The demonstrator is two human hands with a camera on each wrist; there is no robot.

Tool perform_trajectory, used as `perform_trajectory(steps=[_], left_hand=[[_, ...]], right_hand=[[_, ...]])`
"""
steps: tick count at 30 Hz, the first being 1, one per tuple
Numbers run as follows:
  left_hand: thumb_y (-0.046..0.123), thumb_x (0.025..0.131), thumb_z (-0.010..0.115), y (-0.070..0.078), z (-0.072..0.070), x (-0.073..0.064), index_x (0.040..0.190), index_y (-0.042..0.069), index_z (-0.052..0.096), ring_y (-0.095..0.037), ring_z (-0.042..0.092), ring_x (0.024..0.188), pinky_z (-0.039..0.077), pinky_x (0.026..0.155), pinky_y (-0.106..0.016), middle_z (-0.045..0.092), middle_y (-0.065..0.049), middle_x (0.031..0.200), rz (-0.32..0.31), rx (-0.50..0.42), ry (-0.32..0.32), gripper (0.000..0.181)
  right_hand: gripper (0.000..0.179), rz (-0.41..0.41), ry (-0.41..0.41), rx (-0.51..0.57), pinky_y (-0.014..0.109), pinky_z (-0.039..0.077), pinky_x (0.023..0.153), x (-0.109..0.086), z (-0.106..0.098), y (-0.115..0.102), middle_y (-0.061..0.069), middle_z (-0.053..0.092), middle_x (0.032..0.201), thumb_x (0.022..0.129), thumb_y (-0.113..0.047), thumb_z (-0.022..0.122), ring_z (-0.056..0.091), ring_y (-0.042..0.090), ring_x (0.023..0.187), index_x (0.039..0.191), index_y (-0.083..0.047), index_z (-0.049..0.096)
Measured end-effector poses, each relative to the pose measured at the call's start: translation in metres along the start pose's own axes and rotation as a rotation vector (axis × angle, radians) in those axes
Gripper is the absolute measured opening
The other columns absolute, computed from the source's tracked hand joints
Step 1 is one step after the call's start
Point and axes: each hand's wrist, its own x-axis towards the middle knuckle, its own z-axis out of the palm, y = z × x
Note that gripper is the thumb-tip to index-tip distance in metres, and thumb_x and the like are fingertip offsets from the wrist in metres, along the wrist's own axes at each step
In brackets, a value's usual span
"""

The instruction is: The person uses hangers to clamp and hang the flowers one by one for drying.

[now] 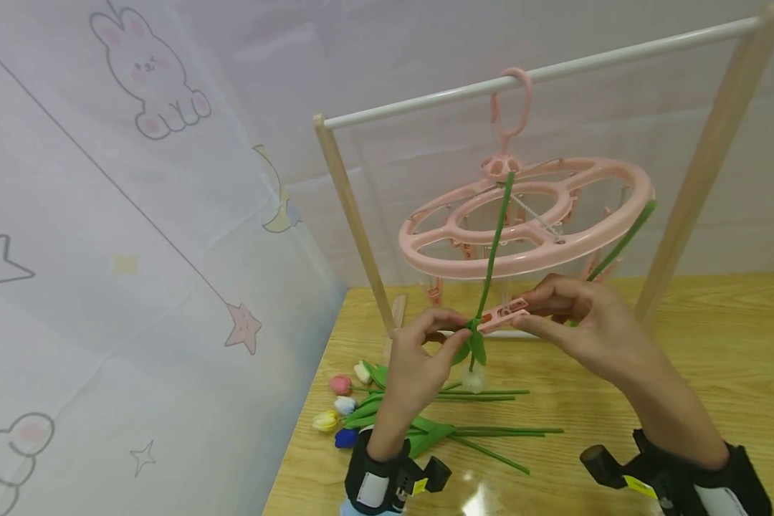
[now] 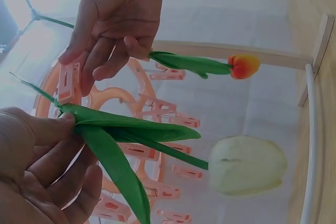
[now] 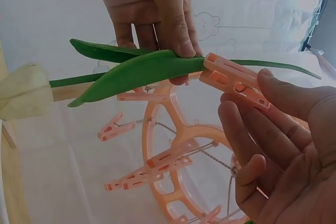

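My left hand point(image 1: 419, 365) pinches an artificial white tulip point(image 2: 248, 165) where its green leaves meet the stem. The tulip hangs head down, its stem rising in front of a round pink clip hanger point(image 1: 451, 266). Between thumb and fingers, my right hand point(image 1: 593, 322) grips the tail end of a pink clothespin point(image 3: 236, 82) that hangs from the ring. The clothespin's front end is at the stem, just above the leaves; whether it has closed on the stem cannot be told. Past my right hand, an orange-red tulip point(image 2: 244, 67) hangs head down at the ring.
A white rod point(image 1: 413, 102) on wooden posts point(image 1: 355, 215) carries the hanger by its hook. Several more tulips, including a yellow one point(image 1: 325, 421) and a dark blue one point(image 1: 346, 438), lie on the wooden table point(image 1: 716, 358). Other clothespins point(image 3: 118, 129) dangle from the ring.
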Motion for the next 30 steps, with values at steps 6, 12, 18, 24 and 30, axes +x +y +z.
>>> perform_trajectory(steps=[6,12,18,24,30], left_hand=[[-0.004,0.082,0.064,0.0012,0.0043,-0.0006,0.092,-0.004,0.062,-0.017,0.063,0.082,0.054,0.065,-0.031,0.065,-0.016,0.087,0.002,-0.008,0.024,0.010],[-0.005,0.082,0.064,0.0019,0.0074,-0.0012,0.092,-0.004,0.063,-0.015,0.063,0.081,0.054,0.066,-0.029,0.066,-0.016,0.087,0.014,-0.015,0.047,0.010],[-0.005,0.082,0.065,0.0035,0.0091,-0.0009,0.091,-0.004,0.064,-0.014,0.063,0.079,0.054,0.065,-0.029,0.067,-0.015,0.087,0.026,-0.005,0.055,0.009],[-0.005,0.082,0.065,0.0070,0.0107,-0.0005,0.091,-0.003,0.065,-0.014,0.063,0.077,0.053,0.065,-0.027,0.067,-0.015,0.086,0.030,0.009,0.057,0.009],[-0.005,0.082,0.065,0.0050,0.0086,-0.0006,0.096,-0.006,0.055,-0.017,0.064,0.081,0.054,0.066,-0.030,0.067,-0.018,0.087,0.015,-0.027,0.007,0.017]], right_hand=[[0.014,0.029,0.001,0.027,0.021,0.052,0.059,0.0002,0.0007,0.0000,-0.001,0.070,0.088,0.079,0.006,0.067,0.065,0.017,0.074,0.091,-0.001,0.064],[0.011,0.017,-0.003,0.051,0.021,0.053,0.062,0.0010,0.0013,0.0010,0.000,0.070,0.087,0.079,0.006,0.067,0.066,0.018,0.076,0.088,-0.001,0.064],[0.012,-0.024,-0.029,0.084,0.020,0.053,0.063,0.0015,-0.0001,0.0030,0.002,0.070,0.088,0.079,0.008,0.066,0.066,0.019,0.076,0.087,-0.001,0.063],[0.014,0.012,-0.021,0.077,0.021,0.053,0.065,-0.0001,-0.0010,0.0009,0.003,0.070,0.088,0.079,0.007,0.066,0.066,0.019,0.077,0.092,0.001,0.063],[0.020,0.061,-0.033,0.067,0.022,0.053,0.067,0.0004,-0.0003,-0.0009,0.004,0.070,0.093,0.083,0.004,0.064,0.065,0.018,0.083,0.102,0.001,0.061]])
